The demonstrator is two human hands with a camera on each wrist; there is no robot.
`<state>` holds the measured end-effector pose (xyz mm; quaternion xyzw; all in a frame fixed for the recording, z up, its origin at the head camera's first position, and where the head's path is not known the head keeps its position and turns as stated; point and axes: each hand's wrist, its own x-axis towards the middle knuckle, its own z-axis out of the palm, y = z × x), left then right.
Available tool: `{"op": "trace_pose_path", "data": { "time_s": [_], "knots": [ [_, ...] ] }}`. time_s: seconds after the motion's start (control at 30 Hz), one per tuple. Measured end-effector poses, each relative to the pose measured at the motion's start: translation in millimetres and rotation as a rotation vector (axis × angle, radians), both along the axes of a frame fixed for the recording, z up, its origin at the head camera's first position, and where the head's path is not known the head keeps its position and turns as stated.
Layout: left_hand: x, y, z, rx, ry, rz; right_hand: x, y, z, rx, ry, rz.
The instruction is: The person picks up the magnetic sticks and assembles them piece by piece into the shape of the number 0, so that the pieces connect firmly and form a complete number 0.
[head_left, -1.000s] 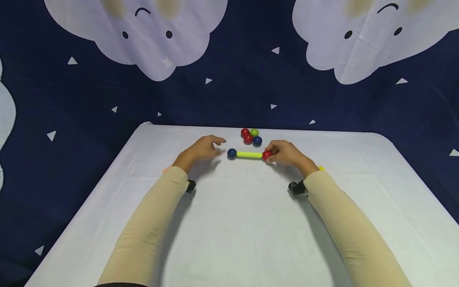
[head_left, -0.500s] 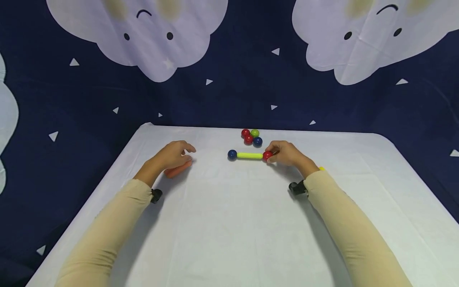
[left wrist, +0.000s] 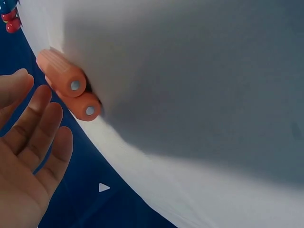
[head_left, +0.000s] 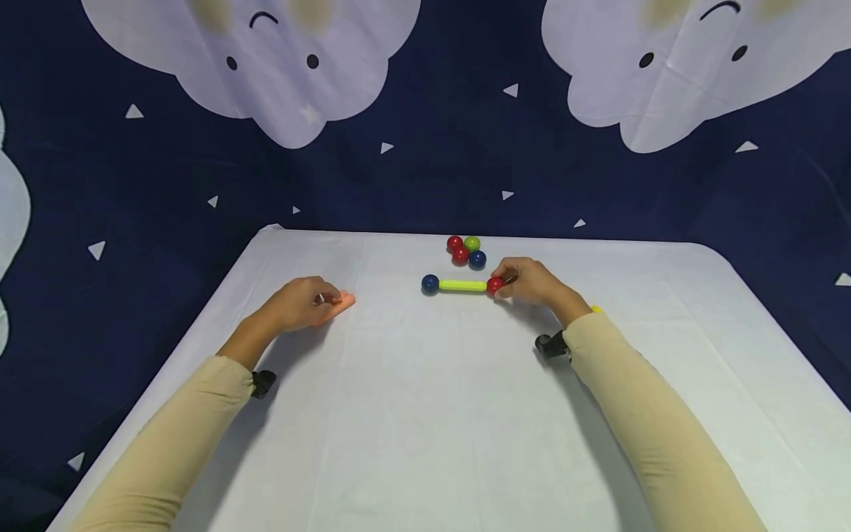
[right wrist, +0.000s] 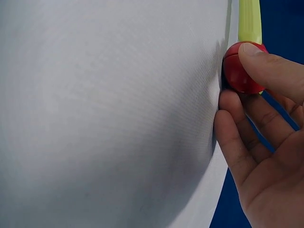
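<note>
In the head view, a yellow-green magnetic stick (head_left: 462,285) lies on the white table with a blue ball (head_left: 430,284) at its left end and a red ball (head_left: 495,287) at its right end. My right hand (head_left: 530,282) pinches that red ball; the right wrist view has the thumb across the ball (right wrist: 240,71). Over at the left, my left hand (head_left: 298,303) is at two orange magnetic sticks (head_left: 337,308). The left wrist view has these sticks (left wrist: 61,71) side by side with metal ends, the relaxed fingers beside them, not wrapped round.
Behind the stick sits a cluster of balls: two red (head_left: 459,256), one green (head_left: 472,244) and one blue (head_left: 477,259). Something yellow (head_left: 596,309) is mostly hidden behind the right wrist. A dark blue cloth with clouds (head_left: 439,177) hangs beyond the white table (head_left: 425,414).
My left hand has moved left, away from the blue ball, and lowered to the orange sticks. My right hand keeps its pinch on the red ball in the same place.
</note>
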<state>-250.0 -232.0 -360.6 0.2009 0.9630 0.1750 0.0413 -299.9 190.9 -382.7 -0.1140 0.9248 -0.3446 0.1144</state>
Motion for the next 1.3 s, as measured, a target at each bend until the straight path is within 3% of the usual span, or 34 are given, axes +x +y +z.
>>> {"op": "trace_pose_path", "data": {
  "time_s": [0.43,0.8,1.1,1.3],
  "knots": [
    [5.0,0.9,-9.0,-0.028,0.046,-0.001,-0.5,-0.2,0.3,-0.002,-0.015,-0.004],
    [7.0,7.7,-9.9,-0.008,-0.040,0.035,0.7,-0.4,2.1,-0.009,-0.028,0.002],
    [15.6,16.1,-6.4,-0.007,-0.093,0.055,0.8,-0.1,1.6,-0.013,-0.029,-0.004],
    [13.3,21.6,-6.2,0.015,-0.160,0.124,0.2,0.0,1.3,-0.022,-0.034,-0.012]
  ]
}}
